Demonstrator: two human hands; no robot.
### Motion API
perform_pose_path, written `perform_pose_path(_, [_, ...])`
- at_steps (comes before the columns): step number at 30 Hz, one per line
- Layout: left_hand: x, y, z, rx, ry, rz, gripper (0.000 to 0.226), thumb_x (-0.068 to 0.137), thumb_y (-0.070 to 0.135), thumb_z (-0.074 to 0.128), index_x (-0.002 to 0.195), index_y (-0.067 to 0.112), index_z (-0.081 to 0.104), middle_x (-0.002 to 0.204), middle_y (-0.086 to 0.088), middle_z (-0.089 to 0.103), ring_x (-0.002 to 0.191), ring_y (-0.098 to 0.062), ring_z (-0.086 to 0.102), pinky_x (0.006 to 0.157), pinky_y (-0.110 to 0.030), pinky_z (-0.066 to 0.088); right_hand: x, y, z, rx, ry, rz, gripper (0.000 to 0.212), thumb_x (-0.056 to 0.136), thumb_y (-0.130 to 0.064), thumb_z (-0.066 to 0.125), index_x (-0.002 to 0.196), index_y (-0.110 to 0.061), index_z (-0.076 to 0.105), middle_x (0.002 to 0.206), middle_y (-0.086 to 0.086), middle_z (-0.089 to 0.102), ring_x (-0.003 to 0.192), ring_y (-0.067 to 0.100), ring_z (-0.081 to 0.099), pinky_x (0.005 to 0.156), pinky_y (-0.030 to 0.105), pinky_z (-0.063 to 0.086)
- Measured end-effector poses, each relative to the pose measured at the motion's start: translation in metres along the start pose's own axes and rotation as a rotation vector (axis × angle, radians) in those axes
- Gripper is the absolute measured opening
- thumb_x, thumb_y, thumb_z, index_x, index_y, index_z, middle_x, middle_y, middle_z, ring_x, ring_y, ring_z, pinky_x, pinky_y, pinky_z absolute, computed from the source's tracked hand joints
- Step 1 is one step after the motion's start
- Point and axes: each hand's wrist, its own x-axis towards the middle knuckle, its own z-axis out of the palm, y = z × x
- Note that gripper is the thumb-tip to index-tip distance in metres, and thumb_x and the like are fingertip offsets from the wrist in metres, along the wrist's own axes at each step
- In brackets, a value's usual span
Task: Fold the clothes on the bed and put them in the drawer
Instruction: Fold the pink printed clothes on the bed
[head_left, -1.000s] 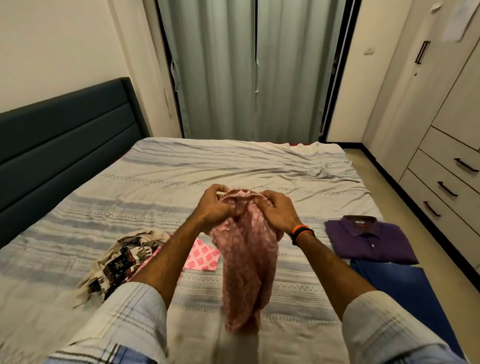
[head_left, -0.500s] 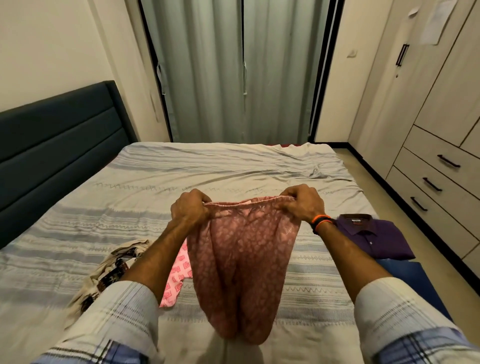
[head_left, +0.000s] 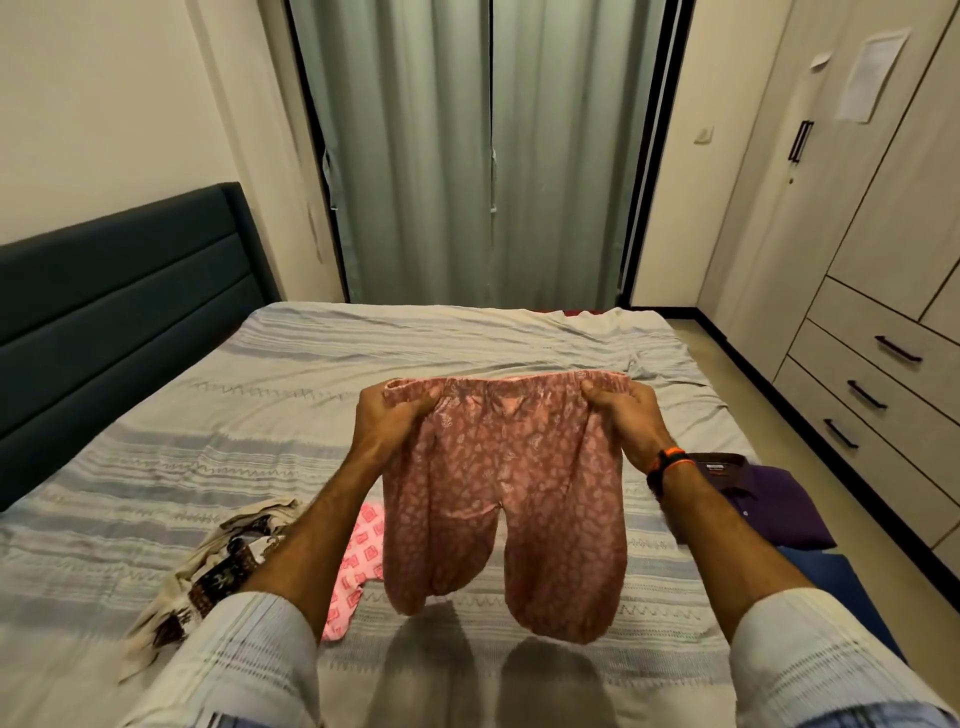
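I hold a pair of pink patterned pants (head_left: 519, 483) spread out in the air above the bed (head_left: 311, 395). My left hand (head_left: 387, 418) grips the left end of the waistband and my right hand (head_left: 626, 415) grips the right end. Both legs hang down with their cuffs clear of the sheet. A bright pink printed garment (head_left: 358, 561) lies on the bed behind my left forearm. A crumpled cream and brown printed garment (head_left: 208, 566) lies at the near left. A folded purple shirt (head_left: 769, 504) rests at the bed's right edge, with a folded blue garment (head_left: 841, 587) nearer to me.
A wardrobe with three closed drawers (head_left: 883, 395) stands along the right wall beyond a narrow strip of floor. A dark padded headboard (head_left: 104, 312) runs along the left. Grey curtains (head_left: 467, 156) hang behind the bed's far end.
My hands have moved apart along the waistband, stretching the bunched pants out flat so both legs hang separately. The view has tilted up a little.
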Motion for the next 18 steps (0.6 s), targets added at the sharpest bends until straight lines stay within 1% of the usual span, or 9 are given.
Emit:
perform_pose_path(2, [-0.003,0.004,0.001,-0.039,-0.031,0.027,0.018,0.08,0.02,0.08,0.092,0.008,0.076,0.088,-0.004,0.076,0.082,-0.018,0.073,0.068,-0.026,0.057,0.0,-0.006,-0.003,0.042,-0.057,-0.01,0.007,0.091,-0.008,0.067,0.093,-0.009,0.073,0.094,0.004,0.076,0.089,0.02,0.072,0.08,0.033,0.059])
perform_pose_path(4, [-0.007,0.012,0.001,-0.112,-0.065,0.012,0.013,0.084,0.014,0.075,0.094,0.005,0.075,0.09,-0.006,0.076,0.084,-0.02,0.072,0.075,-0.031,0.058,-0.003,-0.015,-0.008,0.077,-0.123,-0.023,0.01,0.092,-0.005,0.064,0.098,-0.009,0.072,0.094,0.001,0.077,0.088,0.017,0.073,0.074,0.028,0.059])
perform_pose_path(7, [-0.015,0.028,-0.004,-0.345,-0.194,-0.175,0.007,0.087,0.003,0.065,0.088,0.002,0.072,0.083,-0.009,0.075,0.076,-0.022,0.071,0.068,-0.03,0.059,-0.005,-0.031,-0.017,0.151,-0.222,0.007,0.016,0.09,-0.001,0.062,0.101,-0.007,0.072,0.096,0.003,0.076,0.09,0.019,0.072,0.073,0.026,0.058])
perform_pose_path(10, [-0.024,0.04,-0.011,-0.539,-0.417,-0.345,0.021,0.088,0.011,0.058,0.085,0.004,0.077,0.086,-0.011,0.074,0.074,-0.021,0.072,0.067,-0.028,0.059,-0.008,-0.045,-0.022,0.292,-0.359,0.096,0.02,0.081,-0.004,0.06,0.091,-0.007,0.078,0.097,0.008,0.075,0.088,0.02,0.072,0.074,0.03,0.06])
perform_pose_path(12, [-0.023,0.041,-0.009,-0.548,-0.447,-0.431,0.024,0.088,0.014,0.056,0.083,0.005,0.078,0.085,-0.01,0.073,0.073,-0.021,0.07,0.071,-0.03,0.058,-0.004,-0.044,-0.019,0.314,-0.341,0.173,0.019,0.082,-0.005,0.061,0.093,-0.003,0.076,0.098,0.011,0.074,0.087,0.022,0.072,0.08,0.035,0.061])
perform_pose_path(13, [-0.019,0.04,-0.004,-0.484,-0.389,-0.453,0.019,0.087,0.013,0.059,0.085,0.005,0.076,0.087,-0.011,0.072,0.073,-0.021,0.069,0.072,-0.032,0.058,-0.001,-0.04,-0.016,0.259,-0.274,0.206,0.016,0.083,-0.004,0.064,0.096,-0.001,0.074,0.097,0.012,0.073,0.089,0.024,0.071,0.083,0.037,0.059])
perform_pose_path(14, [-0.014,0.035,0.001,-0.361,-0.274,-0.451,0.013,0.083,0.013,0.065,0.086,0.004,0.074,0.089,-0.012,0.072,0.073,-0.023,0.069,0.074,-0.034,0.057,0.004,-0.034,-0.013,0.117,-0.158,0.216,0.013,0.082,-0.006,0.068,0.094,-0.001,0.071,0.094,0.011,0.072,0.09,0.027,0.069,0.083,0.039,0.057])
perform_pose_path(16, [-0.009,0.027,0.013,-0.026,-0.003,-0.39,0.025,0.066,0.017,0.078,0.086,0.004,0.07,0.092,-0.012,0.072,0.079,-0.027,0.069,0.078,-0.039,0.059,0.013,-0.02,-0.002,-0.329,0.103,0.158,0.018,0.073,-0.017,0.074,0.085,-0.005,0.068,0.086,0.009,0.068,0.091,0.032,0.067,0.074,0.04,0.053])
perform_pose_path(18, [-0.014,0.021,0.028,0.19,0.142,-0.324,0.033,0.063,0.023,0.08,0.087,0.003,0.069,0.092,-0.012,0.071,0.085,-0.028,0.068,0.076,-0.035,0.057,0.006,-0.009,0.015,-0.606,0.212,0.099,0.026,0.075,-0.027,0.072,0.086,-0.005,0.066,0.088,0.009,0.065,0.089,0.032,0.063,0.068,0.035,0.046])
